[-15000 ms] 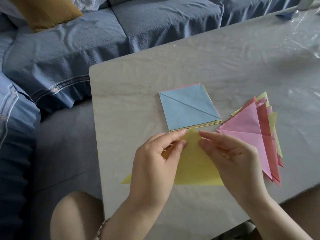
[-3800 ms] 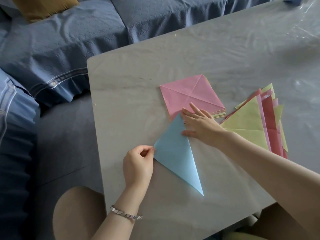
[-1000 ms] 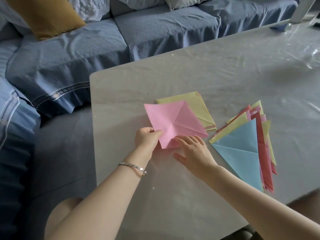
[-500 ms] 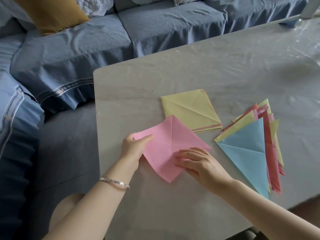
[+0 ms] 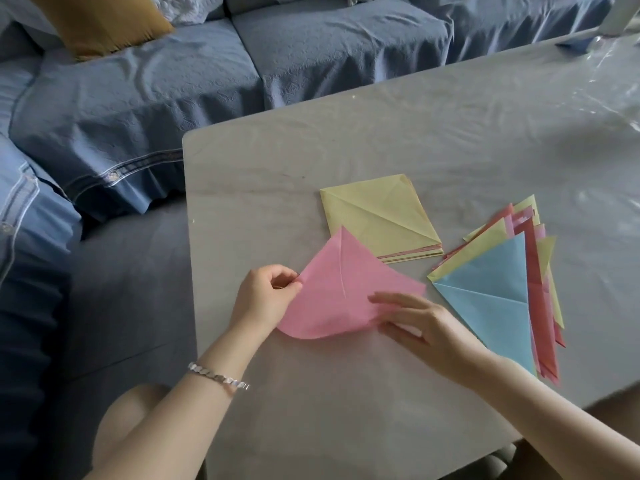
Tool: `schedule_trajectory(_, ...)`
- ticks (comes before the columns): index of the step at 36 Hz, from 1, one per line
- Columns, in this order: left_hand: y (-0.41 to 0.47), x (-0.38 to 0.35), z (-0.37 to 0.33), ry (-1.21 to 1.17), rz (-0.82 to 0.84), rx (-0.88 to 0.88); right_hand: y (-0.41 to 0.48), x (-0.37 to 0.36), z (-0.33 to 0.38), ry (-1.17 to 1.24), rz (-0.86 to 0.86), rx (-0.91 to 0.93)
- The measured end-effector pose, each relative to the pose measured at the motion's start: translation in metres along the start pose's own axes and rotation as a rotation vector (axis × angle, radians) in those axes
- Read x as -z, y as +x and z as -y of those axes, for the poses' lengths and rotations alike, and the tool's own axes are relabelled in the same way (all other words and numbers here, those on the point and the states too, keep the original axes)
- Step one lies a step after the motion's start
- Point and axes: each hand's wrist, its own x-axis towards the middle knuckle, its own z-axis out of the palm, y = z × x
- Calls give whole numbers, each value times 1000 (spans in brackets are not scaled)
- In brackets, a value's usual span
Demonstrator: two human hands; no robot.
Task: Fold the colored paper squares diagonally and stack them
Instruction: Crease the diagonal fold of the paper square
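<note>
Pink paper (image 5: 339, 299), judged light and floppy, is pinched at a corner by the left hand (image 5: 263, 301) and steadied opposite by the flat right hand (image 5: 426, 327).

The left hand (image 5: 266, 299) and the right hand (image 5: 427, 332) are bare. So are the left forearm (image 5: 183, 427) and the right forearm (image 5: 554, 420), as far as they show. Round the left wrist lies a thin silver bracelet (image 5: 218, 377) of small flat links that catch the light. A bare knee (image 5: 117, 420) shows beside the left forearm, off the table's near left corner. A strip of bare leg (image 5: 620, 414) shows past its near edge.
</note>
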Motion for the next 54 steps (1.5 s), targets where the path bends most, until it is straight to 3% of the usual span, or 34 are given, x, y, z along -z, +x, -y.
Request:
schedule_trajectory(3,-11,4,-1,-37,14,-51,8,8,7,76,-100,-124)
schedule_trajectory(7,-28,13,-5,-122,66,-74,22,23,19,185,-99,-279)
schedule_trajectory(15,-47,23,-16,-163,189,-35,29,34,34,360,-126,-354)
schedule_trajectory(21,-60,22,-45,-197,132,-141,20,33,50,457,-213,-431)
schedule_trajectory(26,-71,14,-65,-141,64,-291,19,33,66,508,-281,-439)
schedule_trajectory(35,-79,6,-73,-231,-78,-257,18,33,76,560,-326,-479)
schedule_trajectory(54,-86,14,-80,-193,-148,-292,25,36,97,563,-445,-428)
